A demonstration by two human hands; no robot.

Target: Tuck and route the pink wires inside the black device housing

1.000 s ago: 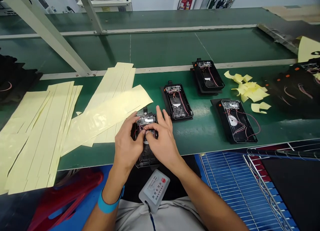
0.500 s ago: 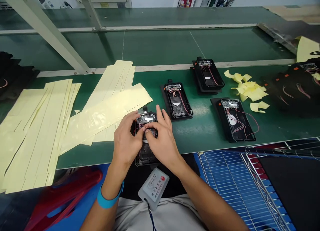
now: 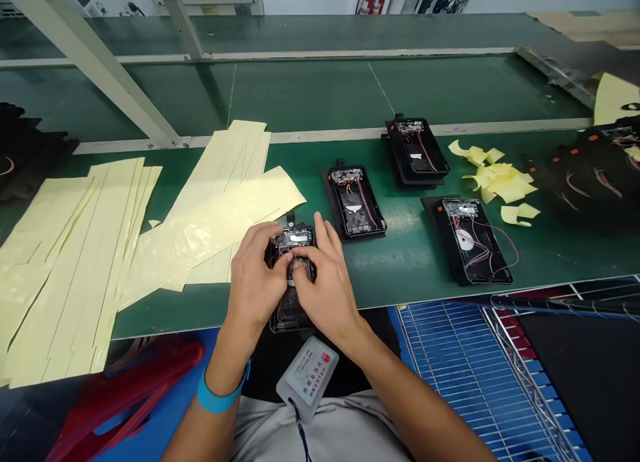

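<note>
Both my hands work over an open black device housing (image 3: 291, 309) at the front edge of the green bench. A small circuit board (image 3: 293, 236) sits at its far end, with thin red wires running below it. My left hand (image 3: 253, 282) and my right hand (image 3: 323, 282) meet at the middle of the housing, their fingertips pressed in among the wires. The fingers hide what they pinch. Three similar open housings (image 3: 356, 202) lie to the right, each with a board and wiring.
Long pale yellow adhesive strips (image 3: 215, 229) cover the bench to my left, and yellow backing scraps (image 3: 500, 182) lie to the right. More dark housings (image 3: 590, 175) sit at far right. Below the bench edge are a blue wire rack (image 3: 475, 389) and a red object (image 3: 130, 395).
My fingertips have drawn closer together over the middle of the housing. The housing and the other objects have not visibly moved, apart from a slight shift of the view.
</note>
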